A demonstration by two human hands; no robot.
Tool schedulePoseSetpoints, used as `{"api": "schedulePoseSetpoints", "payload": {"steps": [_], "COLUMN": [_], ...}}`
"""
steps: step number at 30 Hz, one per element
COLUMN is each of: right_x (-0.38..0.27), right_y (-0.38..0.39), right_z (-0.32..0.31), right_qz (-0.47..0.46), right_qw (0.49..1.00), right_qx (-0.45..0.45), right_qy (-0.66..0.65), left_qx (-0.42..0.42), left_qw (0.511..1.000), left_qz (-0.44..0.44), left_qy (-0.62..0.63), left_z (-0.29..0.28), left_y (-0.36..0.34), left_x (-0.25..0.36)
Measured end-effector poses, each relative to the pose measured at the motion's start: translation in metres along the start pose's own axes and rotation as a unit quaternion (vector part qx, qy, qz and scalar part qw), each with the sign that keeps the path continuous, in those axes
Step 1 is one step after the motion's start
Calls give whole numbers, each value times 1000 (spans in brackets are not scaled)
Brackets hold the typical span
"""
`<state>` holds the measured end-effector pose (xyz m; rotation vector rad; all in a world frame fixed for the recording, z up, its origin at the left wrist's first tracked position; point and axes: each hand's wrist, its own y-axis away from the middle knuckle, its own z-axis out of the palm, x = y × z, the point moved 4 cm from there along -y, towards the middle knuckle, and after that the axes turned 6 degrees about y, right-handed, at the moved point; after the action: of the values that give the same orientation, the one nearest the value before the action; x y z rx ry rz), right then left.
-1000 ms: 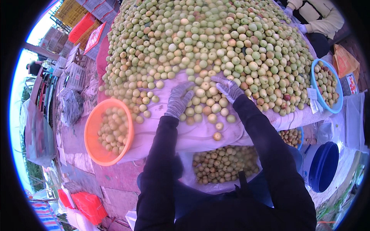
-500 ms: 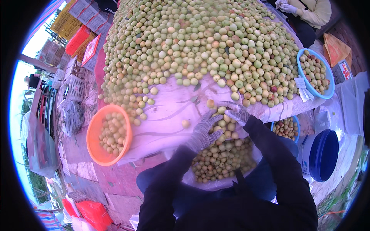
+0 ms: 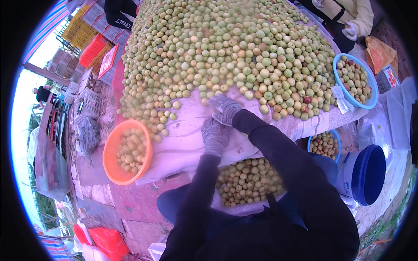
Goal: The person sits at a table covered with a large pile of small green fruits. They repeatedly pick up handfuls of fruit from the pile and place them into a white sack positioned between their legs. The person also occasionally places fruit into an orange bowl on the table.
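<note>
A large heap of small round fruit (image 3: 209,52), green to yellow with some reddish ones, covers the far part of a pale patterned cloth (image 3: 183,135). My right hand (image 3: 226,109), in a grey-white glove, reaches to the heap's near edge with its fingers stretched out. Just below it, my left hand (image 3: 216,135) lies over the cloth in a matching glove, fingers extended and their tips partly overlapped by the right hand. Neither hand shows a fruit in its grasp. Between my legs, more fruit (image 3: 248,182) fills a container lined with clear plastic.
An orange basin (image 3: 106,158) of fruit stands at the left. On the right are a blue basin (image 3: 372,98) of fruit, another blue basin (image 3: 337,148) lower down, and a dark blue bucket (image 3: 370,174). Another person's gloved hand (image 3: 349,31) shows at far right. Crates (image 3: 89,102) stand left.
Both hands have moved away from the fruit at the cloth's near edge, leftward and up to the heap. The loose fruit there has gone from the cloth. The other person's hands have moved apart.
</note>
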<state>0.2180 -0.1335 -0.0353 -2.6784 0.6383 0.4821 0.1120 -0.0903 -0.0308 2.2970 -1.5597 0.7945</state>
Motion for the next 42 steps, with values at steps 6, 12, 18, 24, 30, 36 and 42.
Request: {"api": "schedulePoseSetpoints", "payload": {"steps": [6,12,18,24,30,36,42], "right_x": [11,45,48,39,55,44,124], "right_y": [34,-35,-54,-15,95,168,365], "right_z": [-12,-32,-24,-35,-72,-122,-223], "right_qz": [61,280,238,191,423,430,340], "right_qw": [980,959,959,951,745,482,386], "right_qx": [-181,-36,-105,-216,-32,222,550], "right_qy": [-58,27,110,110,-515,-730,-658], "left_qx": [-180,-111,-26,72,-92,-124,-51], "left_qw": [947,915,913,976,977,976,985], "left_qz": [38,-76,-83,59,38,52,45], "left_qy": [262,382,399,197,-189,-173,-156], "left_z": [-14,-18,-31,-26,3,5,-8], "left_y": [67,44,-45,-167,-234,-206,-153], "left_x": [37,4,-35,-27,22,6,-11]}}
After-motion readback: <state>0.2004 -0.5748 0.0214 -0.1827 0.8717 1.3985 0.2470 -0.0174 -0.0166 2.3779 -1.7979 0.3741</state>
